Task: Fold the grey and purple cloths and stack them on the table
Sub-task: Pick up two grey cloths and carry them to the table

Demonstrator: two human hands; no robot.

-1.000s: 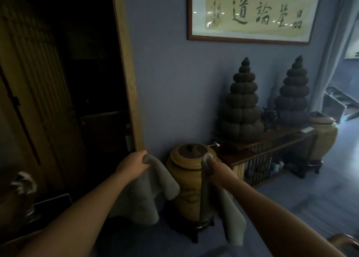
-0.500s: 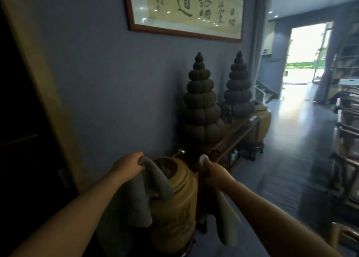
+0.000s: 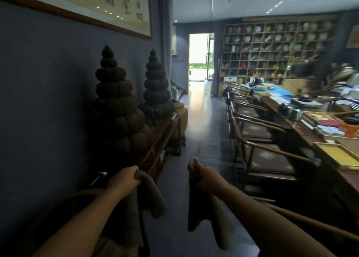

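Observation:
My left hand [image 3: 124, 180] grips the top of a grey cloth [image 3: 153, 196] that hangs down in front of me. My right hand [image 3: 202, 174] grips a second cloth [image 3: 215, 220], which also hangs loose; in this dim light it looks greyish and I cannot tell its true colour. Both hands are held out at waist height, about a shoulder's width apart, over the dark floor. A long wooden table [image 3: 303, 132] runs along the right side, well away from both hands.
A low sideboard [image 3: 161, 132] with two tall dark stacked ornaments [image 3: 116, 105] lines the left wall, with a clay jar [image 3: 180, 121] beyond. Wooden chairs [image 3: 260, 155] stand along the crowded table. A floor aisle [image 3: 204, 121] leads to a bright doorway [image 3: 198, 58].
The view has swung right, from the wall and the clay jar to the aisle and the long table. Both hands keep the same grip on their cloths.

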